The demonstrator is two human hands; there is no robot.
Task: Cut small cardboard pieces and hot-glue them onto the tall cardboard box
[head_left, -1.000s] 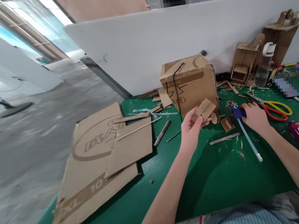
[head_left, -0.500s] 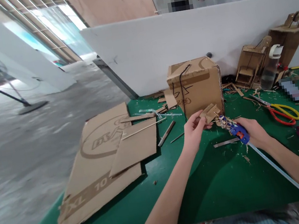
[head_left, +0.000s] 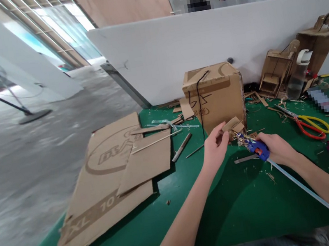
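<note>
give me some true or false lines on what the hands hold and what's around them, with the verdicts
1. The right hand holds a blue glue gun. True.
2. The left hand holds a small piece of cardboard. True.
3. The glue gun points away from the small piece of cardboard. False: it points toward it, though whether they touch cannot be told.
4. A black cord hangs down the front of the cardboard box. True.
5. The scissors lie left of the cardboard box. False: the scissors lie to its right.
6. The bottle has a black lid. False: the lid is white.
</note>
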